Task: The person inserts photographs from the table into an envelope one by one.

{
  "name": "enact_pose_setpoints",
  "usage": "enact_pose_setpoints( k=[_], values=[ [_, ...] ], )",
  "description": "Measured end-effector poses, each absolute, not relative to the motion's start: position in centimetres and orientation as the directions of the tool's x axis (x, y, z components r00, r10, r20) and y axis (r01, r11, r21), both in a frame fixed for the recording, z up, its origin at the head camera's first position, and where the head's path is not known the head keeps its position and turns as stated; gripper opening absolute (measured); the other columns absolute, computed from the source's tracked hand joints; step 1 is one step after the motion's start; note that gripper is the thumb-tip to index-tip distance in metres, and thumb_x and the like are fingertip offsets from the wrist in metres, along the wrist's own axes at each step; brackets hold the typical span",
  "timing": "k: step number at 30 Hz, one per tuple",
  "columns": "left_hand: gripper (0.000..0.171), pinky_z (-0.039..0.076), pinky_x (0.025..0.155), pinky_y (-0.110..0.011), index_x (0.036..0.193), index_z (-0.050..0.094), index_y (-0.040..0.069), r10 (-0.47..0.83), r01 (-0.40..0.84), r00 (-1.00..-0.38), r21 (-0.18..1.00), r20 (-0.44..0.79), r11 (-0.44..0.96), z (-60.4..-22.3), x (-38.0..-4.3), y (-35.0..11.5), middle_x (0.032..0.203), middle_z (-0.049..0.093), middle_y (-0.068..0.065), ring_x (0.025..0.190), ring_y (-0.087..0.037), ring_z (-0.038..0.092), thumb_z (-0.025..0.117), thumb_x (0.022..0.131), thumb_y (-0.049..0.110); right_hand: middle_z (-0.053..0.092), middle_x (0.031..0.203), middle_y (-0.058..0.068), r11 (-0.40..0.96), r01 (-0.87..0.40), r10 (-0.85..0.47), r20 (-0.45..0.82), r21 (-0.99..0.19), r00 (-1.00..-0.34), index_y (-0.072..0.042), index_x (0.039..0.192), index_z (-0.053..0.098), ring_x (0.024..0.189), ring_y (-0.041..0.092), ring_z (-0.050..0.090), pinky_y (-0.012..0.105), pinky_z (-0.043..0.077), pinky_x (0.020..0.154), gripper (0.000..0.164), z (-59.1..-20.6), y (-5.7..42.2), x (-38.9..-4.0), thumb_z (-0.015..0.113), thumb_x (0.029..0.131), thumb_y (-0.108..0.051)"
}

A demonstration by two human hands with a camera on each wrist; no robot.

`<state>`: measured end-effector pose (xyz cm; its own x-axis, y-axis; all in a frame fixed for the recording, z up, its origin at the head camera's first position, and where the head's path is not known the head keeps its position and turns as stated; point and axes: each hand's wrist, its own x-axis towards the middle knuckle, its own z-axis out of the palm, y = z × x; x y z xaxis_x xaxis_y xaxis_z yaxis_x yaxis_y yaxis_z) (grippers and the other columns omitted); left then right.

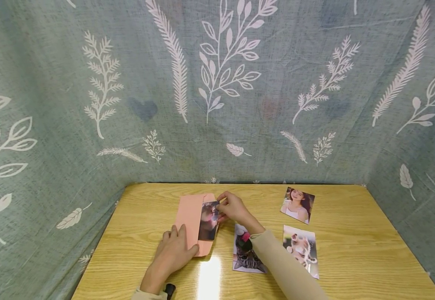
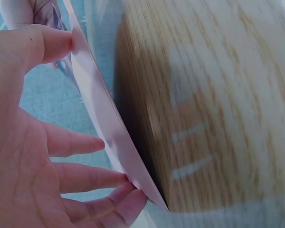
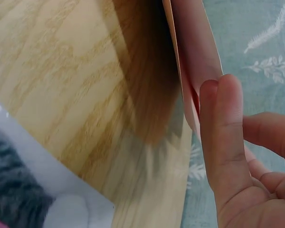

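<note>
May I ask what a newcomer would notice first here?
A leaf-printed blue-green cloth curtain hangs behind the yellow wooden table. On it, the left hand touches a pink paper envelope left of centre, while the right hand pinches a dark glossy photo overlapping it.

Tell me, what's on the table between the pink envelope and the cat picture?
Just bare wooden table lies between the pink envelope and the cat picture, in the head view.

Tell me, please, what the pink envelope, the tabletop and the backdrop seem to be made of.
Pink envelope: probably matte paper, thin-edged, without glare. Tabletop: glossy wood or laminate, with grain and a bright reflection. Backdrop: seemingly matte cloth, hanging in folds.
</note>
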<state>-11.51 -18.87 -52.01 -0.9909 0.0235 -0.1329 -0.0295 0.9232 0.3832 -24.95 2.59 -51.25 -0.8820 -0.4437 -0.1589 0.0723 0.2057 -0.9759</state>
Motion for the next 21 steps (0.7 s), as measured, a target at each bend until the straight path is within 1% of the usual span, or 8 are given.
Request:
enact_pose_setpoints(
  k=[7,12,15,18,21],
  values=[
    [0.086,0.035,0.101,-0.066,0.149,0.039,-0.006,0.022,-0.031,-0.991,0.387,-0.134,0.922,-51.9,-11.5,-18.9,0.148,0.033,-0.040,0.133,-0.057,0.034,0.062,0.090,0.051,0.065,0.095,0.022,0.196,0.077,-0.458,-0.161,-0.978,-0.874,0.008,0.128,0.051,0.067,0.034,0.069,0.047,0.059,0.064,0.035,-51.8,1.9,-25.0,0.062,0.097,-0.002],
    [0.086,0.034,0.101,-0.067,0.150,0.038,-0.005,0.019,-0.040,-0.989,0.395,-0.146,0.918,-52.0,-11.6,-18.9,0.149,0.032,-0.039,0.134,-0.056,0.033,0.061,0.090,0.051,0.065,0.094,0.020,0.200,0.088,-0.460,-0.173,-0.976,-0.871,0.007,0.128,0.051,0.064,0.029,0.068,0.042,0.059,0.061,0.033,-52.0,1.5,-24.9,0.061,0.098,-0.004],
    [0.086,0.034,0.101,-0.067,0.151,0.038,-0.005,0.020,-0.040,-0.989,0.392,-0.149,0.919,-52.1,-11.6,-19.0,0.149,0.032,-0.039,0.134,-0.056,0.032,0.061,0.090,0.052,0.065,0.091,0.019,0.203,0.096,-0.455,-0.181,-0.975,-0.872,0.006,0.126,0.053,0.061,0.026,0.068,0.041,0.059,0.059,0.029,-52.0,1.3,-24.8,0.059,0.099,-0.005],
    [0.087,0.034,0.102,-0.067,0.151,0.037,-0.005,0.020,-0.043,-0.988,0.390,-0.155,0.920,-52.2,-11.7,-19.1,0.149,0.032,-0.039,0.134,-0.056,0.032,0.061,0.090,0.052,0.065,0.089,0.019,0.199,0.105,-0.452,-0.186,-0.974,-0.872,0.006,0.125,0.053,0.060,0.026,0.068,0.041,0.059,0.059,0.027,-52.1,1.0,-24.8,0.058,0.100,-0.005],
    [0.087,0.033,0.102,-0.067,0.151,0.037,-0.005,0.016,-0.049,-0.987,0.391,-0.162,0.919,-52.2,-11.7,-19.1,0.149,0.031,-0.039,0.134,-0.056,0.032,0.062,0.090,0.052,0.065,0.091,0.019,0.194,0.103,-0.455,-0.183,-0.976,-0.872,0.007,0.125,0.053,0.062,0.029,0.069,0.041,0.059,0.060,0.029,-52.2,0.8,-24.8,0.058,0.100,-0.005]
  ],
)
